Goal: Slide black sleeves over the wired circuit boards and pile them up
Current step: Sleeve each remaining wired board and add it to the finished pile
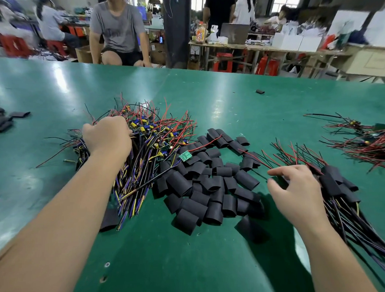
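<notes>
A tangled heap of wired circuit boards [152, 134] with red, black, yellow and purple leads lies left of centre. My left hand [107, 135] is curled into that heap and grips some of its wires. Several loose black sleeves [207, 184] lie in a pile in the middle. To the right is a stack of sleeved boards [334, 184] with wires trailing toward me. My right hand [298, 192] hovers at the left edge of this stack, fingers loosely bent, index and thumb apart, holding nothing. One bare green board [185, 156] lies on the sleeves.
The green table [229, 96] stretches far ahead. More black sleeves [1, 122] sit at the far left edge, one stray sleeve [260, 91] lies further back, and another wire bundle [368, 139] is at the far right. A seated person [117, 32] is beyond the table.
</notes>
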A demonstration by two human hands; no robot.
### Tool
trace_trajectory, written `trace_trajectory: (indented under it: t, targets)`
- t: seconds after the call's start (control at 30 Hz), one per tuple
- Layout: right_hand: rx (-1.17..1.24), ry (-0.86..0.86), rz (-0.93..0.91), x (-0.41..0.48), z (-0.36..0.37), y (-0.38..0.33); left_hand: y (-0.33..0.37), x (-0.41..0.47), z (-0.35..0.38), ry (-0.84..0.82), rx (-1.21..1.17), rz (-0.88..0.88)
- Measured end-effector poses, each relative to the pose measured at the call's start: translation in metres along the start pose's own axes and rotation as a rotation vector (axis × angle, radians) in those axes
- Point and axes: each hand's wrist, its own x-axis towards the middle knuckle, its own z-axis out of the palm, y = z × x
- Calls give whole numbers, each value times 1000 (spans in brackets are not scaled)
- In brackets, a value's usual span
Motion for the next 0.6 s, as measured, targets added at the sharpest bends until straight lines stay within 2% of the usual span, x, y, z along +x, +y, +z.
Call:
trace_trajectory:
  t: [0.1, 0.23, 0.33, 0.4, 0.5, 0.6]
  targets:
    - [29, 1, -4, 1, 1, 2, -11, 5, -8, -67, -273, -89]
    - [34, -1, -8, 1, 3, 3, -24, 5, -16, -199, -219, -87]
    - [27, -11, -8, 1, 3, 3, -27, 1, -17, -174, -222, -136]
    - [22, -13, -12, 1, 4, 3, -25, 1, -18, -52, -242, -162]
    - [21, -15, -6, 0, 4, 3, -19, -1, -28, 246, -408, -178]
    - [45, 2, -17, -1, 4, 1, -13, -6, -42, 504, -651, 6]
